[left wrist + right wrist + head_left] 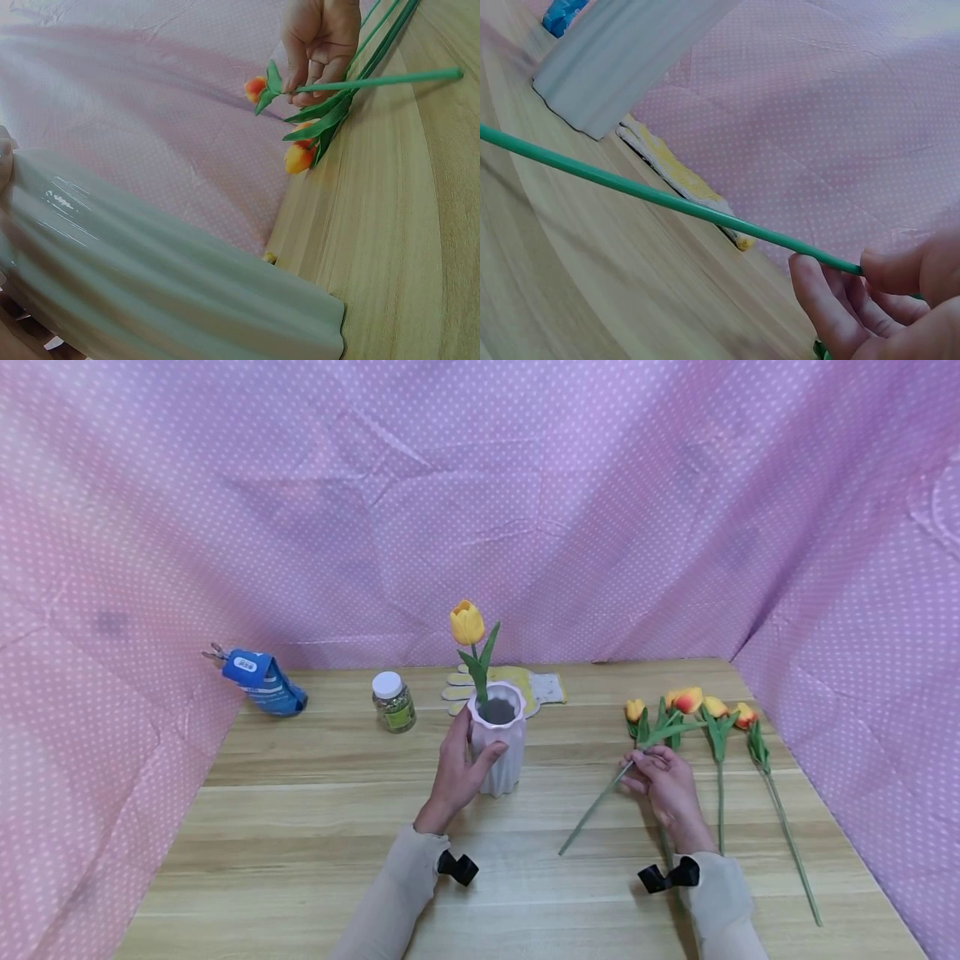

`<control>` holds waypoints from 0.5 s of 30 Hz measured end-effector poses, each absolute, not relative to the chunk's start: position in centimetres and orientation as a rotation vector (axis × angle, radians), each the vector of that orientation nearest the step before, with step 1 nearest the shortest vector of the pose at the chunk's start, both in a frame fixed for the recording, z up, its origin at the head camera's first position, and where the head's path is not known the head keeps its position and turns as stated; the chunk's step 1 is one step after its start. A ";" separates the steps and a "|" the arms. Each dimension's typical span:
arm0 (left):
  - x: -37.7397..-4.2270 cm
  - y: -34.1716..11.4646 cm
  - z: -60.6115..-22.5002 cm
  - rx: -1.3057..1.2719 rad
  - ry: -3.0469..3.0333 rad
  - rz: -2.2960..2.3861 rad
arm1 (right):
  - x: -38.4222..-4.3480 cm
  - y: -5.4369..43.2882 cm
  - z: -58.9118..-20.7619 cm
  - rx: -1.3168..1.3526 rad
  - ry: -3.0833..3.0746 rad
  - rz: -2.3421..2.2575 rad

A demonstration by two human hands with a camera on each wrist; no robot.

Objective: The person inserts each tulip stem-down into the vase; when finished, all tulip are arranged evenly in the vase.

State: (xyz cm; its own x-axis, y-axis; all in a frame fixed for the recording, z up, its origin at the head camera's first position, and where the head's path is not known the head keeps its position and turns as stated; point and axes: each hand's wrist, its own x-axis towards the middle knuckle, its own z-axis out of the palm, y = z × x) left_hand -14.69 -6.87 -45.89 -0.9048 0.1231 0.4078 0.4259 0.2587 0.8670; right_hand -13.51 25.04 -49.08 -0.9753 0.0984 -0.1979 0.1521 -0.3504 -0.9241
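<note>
My left hand (454,770) grips the side of a white fluted vase (504,758), which stands upright on the table. A yellow tulip (467,623) with green leaves rises from its mouth. To the right, my right hand (669,787) pinches the green stem of an orange-red tulip (686,700) between thumb and fingers. The stem (652,196) slants, its cut end pointing toward the vase in the right wrist view. Under and beside this hand lie several more tulips (745,717), yellow and orange-red. The left wrist view shows the held tulip's bloom (256,89) lifted above the others.
Behind the vase lies a yellow and white work glove (549,687). A jar (396,708) with a white lid stands left of it. Farther left is a blue bag (272,687) with metal tool tips sticking out. Pink dotted cloth (480,510) encloses the wooden table (300,860).
</note>
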 end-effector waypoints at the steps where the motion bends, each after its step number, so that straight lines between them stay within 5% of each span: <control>1: -14.7 -6.9 -45.9 -0.509 -2.274 -1.696 | -13.5 25.0 -49.1 0.337 1.764 -2.540; 15: -14.7 -6.9 -45.8 -0.531 -2.253 -1.691 | -13.5 25.0 -48.8 0.462 1.546 -2.657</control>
